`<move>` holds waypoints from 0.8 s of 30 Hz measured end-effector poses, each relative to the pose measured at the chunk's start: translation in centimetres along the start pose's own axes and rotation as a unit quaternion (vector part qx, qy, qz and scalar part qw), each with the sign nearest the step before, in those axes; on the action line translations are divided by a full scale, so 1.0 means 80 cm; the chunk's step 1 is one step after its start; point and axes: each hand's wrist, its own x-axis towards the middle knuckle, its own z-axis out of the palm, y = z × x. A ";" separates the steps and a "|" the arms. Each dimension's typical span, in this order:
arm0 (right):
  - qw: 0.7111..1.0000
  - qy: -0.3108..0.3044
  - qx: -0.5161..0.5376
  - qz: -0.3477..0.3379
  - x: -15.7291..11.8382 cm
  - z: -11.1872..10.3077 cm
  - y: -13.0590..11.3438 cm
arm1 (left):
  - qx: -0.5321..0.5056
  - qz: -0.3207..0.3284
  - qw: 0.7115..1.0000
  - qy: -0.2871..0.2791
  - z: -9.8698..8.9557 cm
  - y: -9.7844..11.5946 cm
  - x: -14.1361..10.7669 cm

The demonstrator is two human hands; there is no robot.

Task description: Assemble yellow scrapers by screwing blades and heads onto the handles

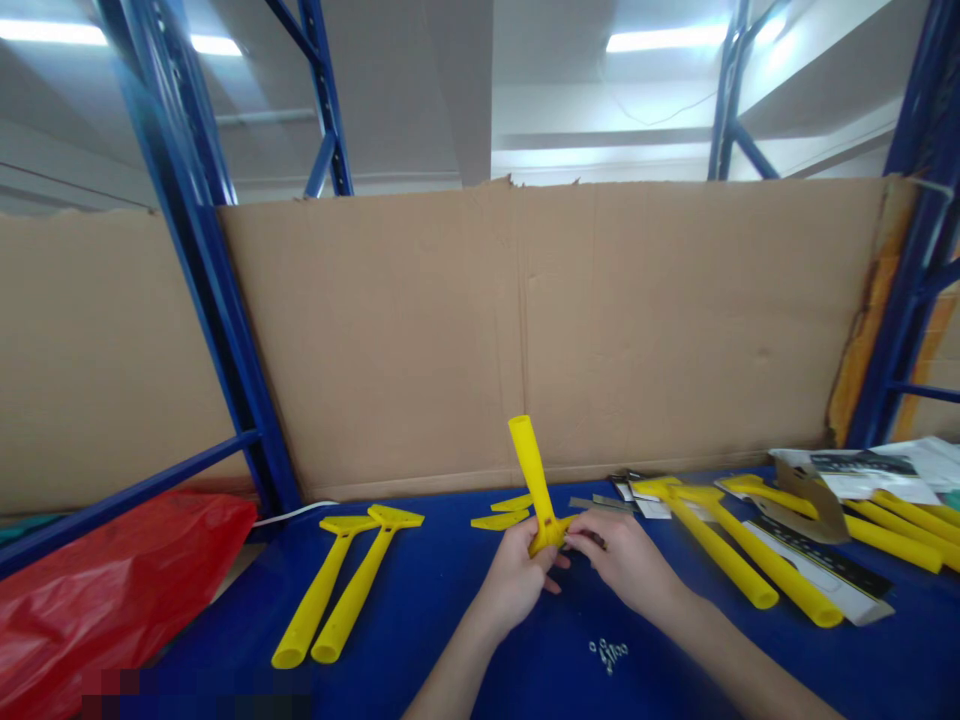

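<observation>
My left hand (519, 572) is wrapped around the head end of a yellow plastic scraper (530, 460), whose hollow handle points up and slightly left. At the right end of that head, my right hand (619, 552) is closed in a pinch; anything between its fingertips is too small to make out. Two flat yellow blade covers (499, 520) lie just behind my left hand. On the table in front of my hands is a small heap of screws and nuts (608, 653). Behind my right hand there are thin grey metal blades (600, 502).
Two yellow scrapers (356, 595) lie on the blue table (420, 640) at left. More yellow scrapers (720, 550) and printed packaging (825, 570) lie at right. A red plastic bag (127, 590) is far left. A cardboard sheet (525, 330) and blue rack posts (225, 330) stand behind.
</observation>
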 end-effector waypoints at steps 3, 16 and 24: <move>1.000 0.014 0.001 -0.002 0.000 0.001 0.002 | -0.007 -0.001 1.000 -0.007 0.000 -0.001 0.000; 0.998 0.003 -0.044 0.037 -0.002 -0.003 -0.006 | -0.017 -0.012 1.000 -0.017 0.000 0.001 -0.001; 0.997 0.002 -0.054 0.053 -0.003 -0.002 -0.010 | -0.012 -0.005 1.000 -0.022 0.001 0.002 -0.001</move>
